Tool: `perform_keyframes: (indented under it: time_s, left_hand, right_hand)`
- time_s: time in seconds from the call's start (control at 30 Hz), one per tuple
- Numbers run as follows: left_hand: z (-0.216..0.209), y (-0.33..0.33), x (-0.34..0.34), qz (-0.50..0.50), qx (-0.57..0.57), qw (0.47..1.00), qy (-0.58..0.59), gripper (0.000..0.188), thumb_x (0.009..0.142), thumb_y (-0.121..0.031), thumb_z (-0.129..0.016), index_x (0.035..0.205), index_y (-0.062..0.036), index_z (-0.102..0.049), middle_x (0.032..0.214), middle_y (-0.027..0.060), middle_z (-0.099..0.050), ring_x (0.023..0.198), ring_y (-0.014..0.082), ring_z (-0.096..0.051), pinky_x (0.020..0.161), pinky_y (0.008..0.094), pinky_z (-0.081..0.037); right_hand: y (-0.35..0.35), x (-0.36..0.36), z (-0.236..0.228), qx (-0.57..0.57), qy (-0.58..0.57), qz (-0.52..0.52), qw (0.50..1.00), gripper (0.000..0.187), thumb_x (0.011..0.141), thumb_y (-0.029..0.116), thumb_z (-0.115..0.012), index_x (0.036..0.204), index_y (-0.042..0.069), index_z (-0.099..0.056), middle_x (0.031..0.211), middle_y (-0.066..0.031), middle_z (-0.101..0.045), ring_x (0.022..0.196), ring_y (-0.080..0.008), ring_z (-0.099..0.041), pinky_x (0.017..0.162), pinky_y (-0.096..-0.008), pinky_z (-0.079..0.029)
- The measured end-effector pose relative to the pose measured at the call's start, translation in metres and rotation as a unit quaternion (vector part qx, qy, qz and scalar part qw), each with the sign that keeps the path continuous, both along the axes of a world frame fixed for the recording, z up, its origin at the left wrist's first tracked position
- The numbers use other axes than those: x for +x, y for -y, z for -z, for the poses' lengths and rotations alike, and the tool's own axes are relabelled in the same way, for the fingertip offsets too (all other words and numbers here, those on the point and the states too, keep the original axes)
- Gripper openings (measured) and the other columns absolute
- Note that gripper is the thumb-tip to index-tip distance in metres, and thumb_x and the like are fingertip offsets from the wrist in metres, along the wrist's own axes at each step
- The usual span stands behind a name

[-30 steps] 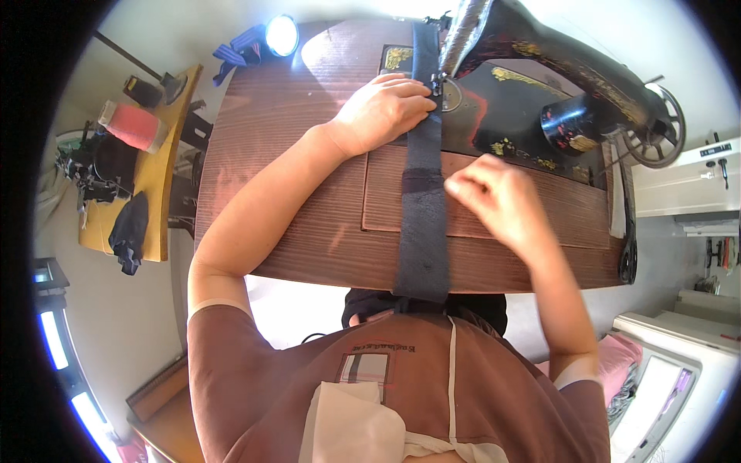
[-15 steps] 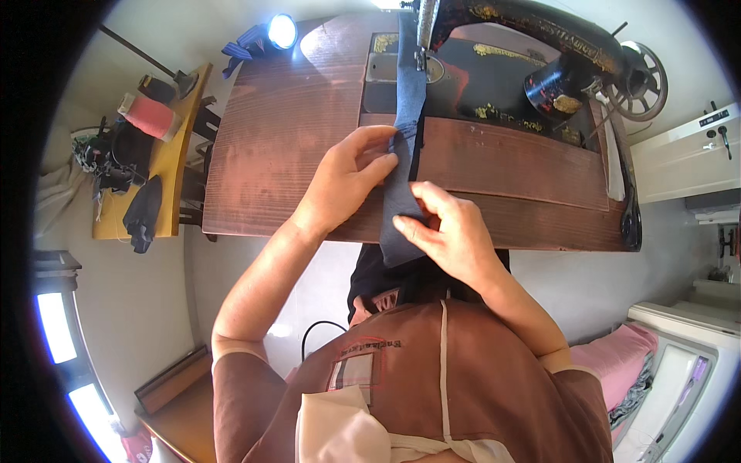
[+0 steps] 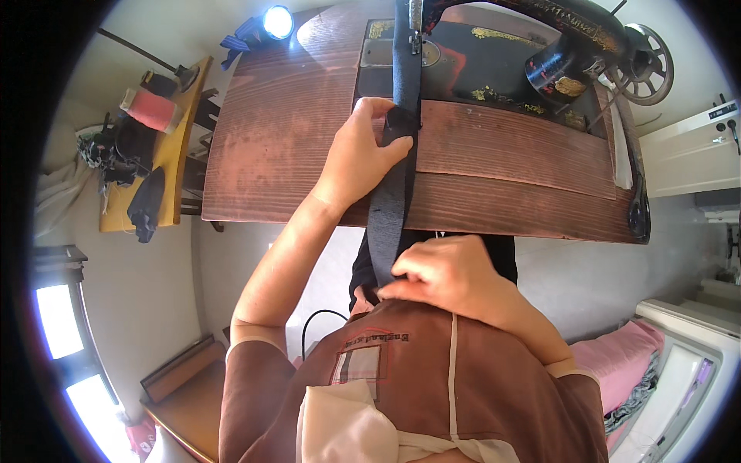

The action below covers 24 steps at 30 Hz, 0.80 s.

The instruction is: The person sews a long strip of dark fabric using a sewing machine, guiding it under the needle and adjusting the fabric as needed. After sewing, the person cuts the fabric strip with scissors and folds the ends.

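A long dark blue fabric strip (image 3: pixel 387 224) runs from the presser foot (image 3: pixel 416 40) of a black sewing machine (image 3: pixel 571 25) toward me, over the table's front edge. My left hand (image 3: pixel 349 162) grips it just in front of the machine bed, thumb on top and fingers at its left side; the fabric is folded or bunched there. Near my waist, my right hand (image 3: pixel 451 270) is closed at the strip's lower end, its fingers slightly blurred. Between both hands the strip looks stretched fairly straight.
The machine stands on a brown wooden table (image 3: pixel 278 154). A lit lamp (image 3: pixel 277 22) sits at its far left, and scissors (image 3: pixel 638 210) at the right edge. On a yellow side table (image 3: pixel 171 166) are a pink thread cone (image 3: pixel 151 110) and dark cloth scraps (image 3: pixel 147 202).
My right hand has drawn back toward my waist with the strip's lower end, straightening the fabric. My left hand has moved slightly forward and right, its thumb now over the strip.
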<state>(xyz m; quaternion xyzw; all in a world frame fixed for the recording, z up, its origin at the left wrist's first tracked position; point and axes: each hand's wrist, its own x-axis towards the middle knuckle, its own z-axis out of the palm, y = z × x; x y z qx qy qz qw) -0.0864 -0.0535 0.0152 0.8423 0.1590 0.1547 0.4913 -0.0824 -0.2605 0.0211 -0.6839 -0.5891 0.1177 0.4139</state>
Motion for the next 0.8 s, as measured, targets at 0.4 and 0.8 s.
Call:
perform_keyframes:
  time_s: [0.4,0.8]
  left_hand:
    - [-0.008,0.003,-0.016,0.029,0.304,0.950,0.069,0.031,0.083,-0.009,-0.070,0.113,-0.0046,-0.067,0.109,0.0100,-0.063,0.083,0.0233,-0.066,0.075,0.0342,-0.053]
    - [-0.018,-0.029,-0.014,0.217,0.323,0.920,0.052,0.036,0.077,-0.010,-0.076,0.111,-0.0010,-0.066,0.122,0.0137,-0.063,0.119,0.0318,-0.058,0.097,0.0390,-0.050]
  right_hand:
    - [-0.033,0.063,0.022,0.017,0.253,0.166,0.953,0.025,0.083,0.010,-0.061,0.107,0.003,-0.067,0.116,-0.0058,-0.063,0.108,-0.0248,-0.056,0.090,-0.0380,-0.044]
    - [-0.032,0.061,0.019,-0.003,0.261,0.171,0.950,0.022,0.083,0.015,-0.062,0.102,0.006,-0.069,0.113,-0.0043,-0.064,0.107,-0.0225,-0.056,0.091,-0.0382,-0.043]
